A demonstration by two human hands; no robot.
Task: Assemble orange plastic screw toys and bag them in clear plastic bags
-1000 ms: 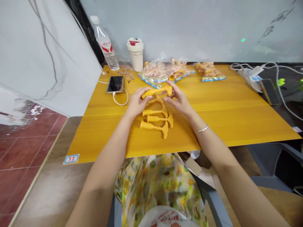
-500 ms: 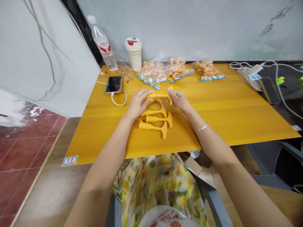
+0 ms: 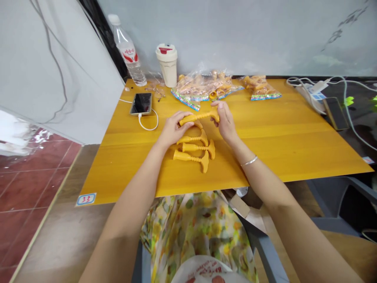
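Both my hands hold one yellow plastic toy piece (image 3: 200,116) just above the yellow table (image 3: 294,133). My left hand (image 3: 173,131) is closed on its ribbed handle end. My right hand (image 3: 225,120) pinches its wider head end. Below it, a row of similar yellow pieces (image 3: 194,151) lies side by side on the table, close to my left fingers. Two clear bags of yellow parts (image 3: 203,88) (image 3: 259,87) lie behind my hands, with a small yellow ring (image 3: 212,95) next to the nearer bag.
A phone on a white cable (image 3: 142,103), a water bottle (image 3: 126,49) and a white cup (image 3: 167,65) stand at the back left. A power strip with cables (image 3: 316,92) and a second phone (image 3: 334,112) lie at the right edge. A white wall panel stands to the left.
The held piece dipped toward the row of pieces, then rose again, its head end now slightly raised. My right hand shifted its grip on the head end.
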